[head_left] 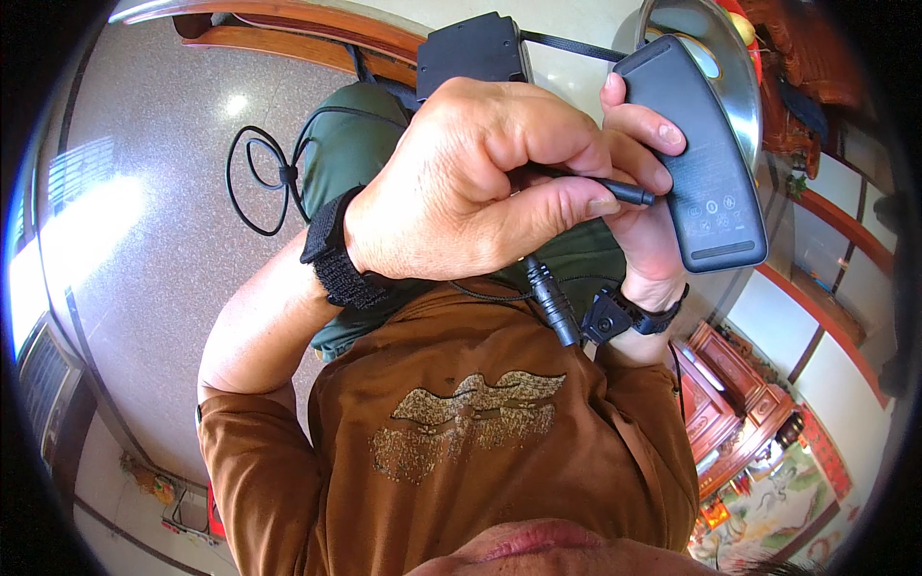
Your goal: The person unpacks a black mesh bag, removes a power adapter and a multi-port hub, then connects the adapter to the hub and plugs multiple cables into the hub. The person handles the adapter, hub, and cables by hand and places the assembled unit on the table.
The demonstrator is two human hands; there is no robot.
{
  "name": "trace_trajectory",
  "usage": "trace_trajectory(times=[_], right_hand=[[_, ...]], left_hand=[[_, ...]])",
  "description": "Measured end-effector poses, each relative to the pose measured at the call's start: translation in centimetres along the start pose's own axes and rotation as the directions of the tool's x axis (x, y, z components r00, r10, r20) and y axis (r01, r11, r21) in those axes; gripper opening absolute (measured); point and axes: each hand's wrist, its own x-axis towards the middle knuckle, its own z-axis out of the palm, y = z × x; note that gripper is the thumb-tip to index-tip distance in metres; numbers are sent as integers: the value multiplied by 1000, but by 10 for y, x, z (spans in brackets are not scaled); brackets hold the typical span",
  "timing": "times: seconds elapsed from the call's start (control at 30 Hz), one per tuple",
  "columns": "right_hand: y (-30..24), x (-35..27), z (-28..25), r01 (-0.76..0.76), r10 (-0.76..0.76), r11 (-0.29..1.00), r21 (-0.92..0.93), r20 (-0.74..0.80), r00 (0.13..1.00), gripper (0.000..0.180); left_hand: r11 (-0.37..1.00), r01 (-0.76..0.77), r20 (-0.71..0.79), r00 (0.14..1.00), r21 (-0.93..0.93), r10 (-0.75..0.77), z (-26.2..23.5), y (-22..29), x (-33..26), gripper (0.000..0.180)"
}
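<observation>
left hand (471,178), twelve o'clock, has fingers pinching a black rod (631,191); right hand (645,235), two o'clock, has fingers gripping a flat black device (696,149).

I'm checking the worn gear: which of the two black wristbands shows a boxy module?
The right wrist's band: a boxy black module sits on it, while the left wrist's band shows only strap.

Sporting a brown top (538,494), elbow-length sleeves (252,442), speckled pale-gold print (466,422) across the chest! Down to dark green trousers (336,154), over to a broad black strap (336,250) on the left wrist, a boxy-faced black band (615,315) on the right!
</observation>
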Motion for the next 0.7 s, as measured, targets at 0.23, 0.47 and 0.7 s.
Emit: trace_trajectory(times=[0.23,0.47,0.7], right_hand=[[7,-6,9,201,-265,808,-553,-36,964,64],[15,-22,-6,343,-540,570,-746,-25,841,61],[3,-23,-32,493,-399,376,-784,343,850,96]], left_hand=[[990,98,-70,992,-102,-105,-4,3,-1,9],[963,119,-110,983,-240,-149,-4,0,-1,8],[999,37,144,989,-21,-33,-2,-2,-1,19]])
